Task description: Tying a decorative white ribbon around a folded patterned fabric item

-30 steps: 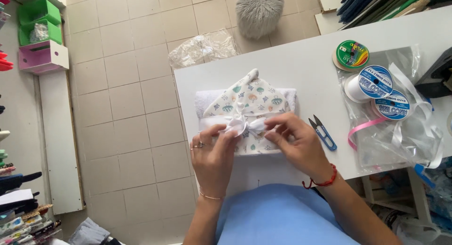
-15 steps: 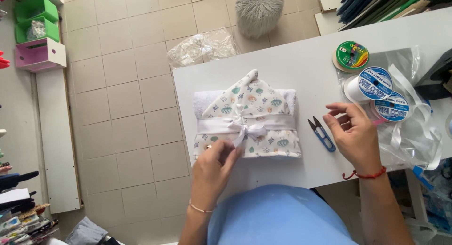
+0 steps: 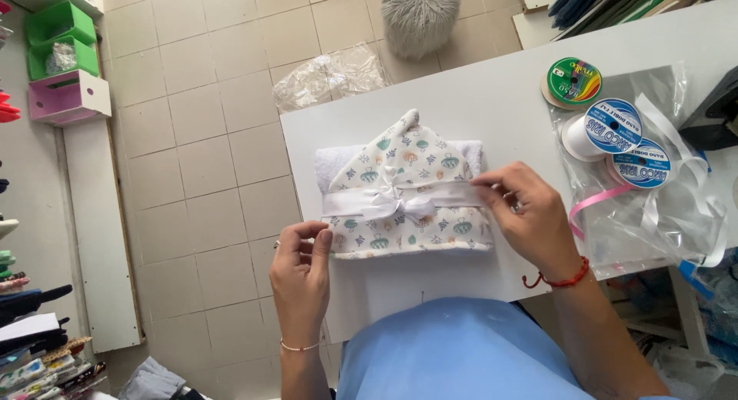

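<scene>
A folded printed cloth bundle [image 3: 407, 192], patterned with small teal and orange shapes, lies near the front-left corner of the white table [image 3: 492, 100], tied across its middle with a white satin ribbon [image 3: 453, 194] knotted into a bow [image 3: 388, 202]. The person's left hand [image 3: 301, 268] sits at the bundle's lower-left corner, thumb and fingers pinched together on the edge of the cloth, seemingly to keep the bundle square. The right hand [image 3: 530, 215] rests at the bundle's right edge, fingertips closed on the ribbon band where it wraps around the side, as if keeping it flat and level. To the right of the bundle lies a clear plastic bag [image 3: 653, 215] holding two spools of white ribbon [image 3: 615, 135] and a loose pink strip [image 3: 596, 204]; a green spool [image 3: 573, 81] sits just beyond it. Beyond the bundle, off the table's far-left edge, a crumpled clear wrapper [image 3: 327, 77] lies on the tiled floor.
</scene>
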